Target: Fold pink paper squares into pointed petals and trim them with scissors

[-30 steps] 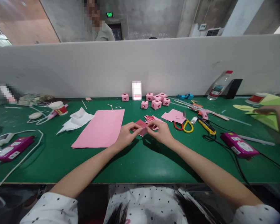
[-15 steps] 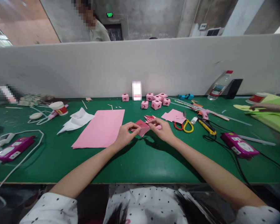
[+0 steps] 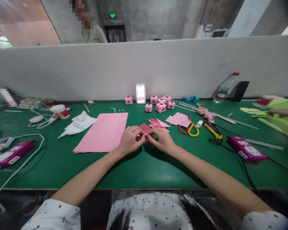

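Between my two hands, just above the green table [image 3: 146, 172], is a small folded piece of pink paper [image 3: 145, 128]. My left hand [image 3: 132, 139] pinches its near left side with thumb and forefinger. From the other side my right hand [image 3: 163, 139] pinches the near right part, its fingertips close to those of the left. The fingers hide the paper's near edge. Right behind my right hand lies a small pile of folded pink paper pieces [image 3: 159, 123]. A stack of large pink sheets [image 3: 105, 131] lies to the left of my left hand.
Folded pink paper cubes [image 3: 161, 107] stand near the grey partition [image 3: 144, 67]. To the right are pink paper squares [image 3: 179, 119], scissors [image 3: 194, 130], a yellow cutter [image 3: 213, 130], a glue gun [image 3: 209, 117] and a purple power strip [image 3: 246, 149]. Another person's hand [image 3: 283, 113] is at far right.
My right hand has moved left and down, closing in on my left hand at the paper's near side. The folded pile behind it is now more exposed.
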A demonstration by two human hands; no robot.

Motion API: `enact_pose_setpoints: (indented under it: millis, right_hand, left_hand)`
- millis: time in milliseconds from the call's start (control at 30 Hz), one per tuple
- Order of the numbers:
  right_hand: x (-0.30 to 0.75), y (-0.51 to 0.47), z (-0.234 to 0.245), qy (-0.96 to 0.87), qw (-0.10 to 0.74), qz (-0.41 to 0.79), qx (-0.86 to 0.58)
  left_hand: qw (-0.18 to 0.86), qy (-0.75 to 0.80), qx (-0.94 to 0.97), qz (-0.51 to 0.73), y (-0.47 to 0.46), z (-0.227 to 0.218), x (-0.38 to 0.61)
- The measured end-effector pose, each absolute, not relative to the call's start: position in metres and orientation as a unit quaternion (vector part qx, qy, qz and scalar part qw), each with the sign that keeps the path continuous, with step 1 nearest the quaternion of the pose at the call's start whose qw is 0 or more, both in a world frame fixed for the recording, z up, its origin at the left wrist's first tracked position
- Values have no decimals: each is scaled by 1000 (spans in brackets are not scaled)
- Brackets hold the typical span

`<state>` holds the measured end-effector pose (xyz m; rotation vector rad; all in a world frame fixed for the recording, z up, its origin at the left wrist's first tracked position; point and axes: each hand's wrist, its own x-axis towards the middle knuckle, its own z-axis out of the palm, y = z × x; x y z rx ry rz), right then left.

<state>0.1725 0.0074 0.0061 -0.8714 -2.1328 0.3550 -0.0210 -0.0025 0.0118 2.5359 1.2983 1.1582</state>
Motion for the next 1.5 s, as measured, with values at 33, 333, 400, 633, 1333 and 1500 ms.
enact_pose_setpoints:
  millis: [33,333,400,633,1333,1500]
  right_hand:
    - [173,8,7,-839,395,141,-347]
    - [179,12,11,-814,419,156,-370]
    - [179,12,11,-810,425,153,-374]
    - [180,15,9,-804,444,149,-368]
    - [184,17,11,-794,443,226,-350]
    - [179,13,9,-796,438,241,-341]
  left_hand:
    - [26,424,823,377,-1,12,-22]
    - [14,459,799,388,11,13,-36]
    - [7,464,797,387,12,14,-37]
    - [-42,472,803,362,14,13,-39]
    - [158,390,817,394,10,13,-35]
    - [179,365,825,392,3,14,-29]
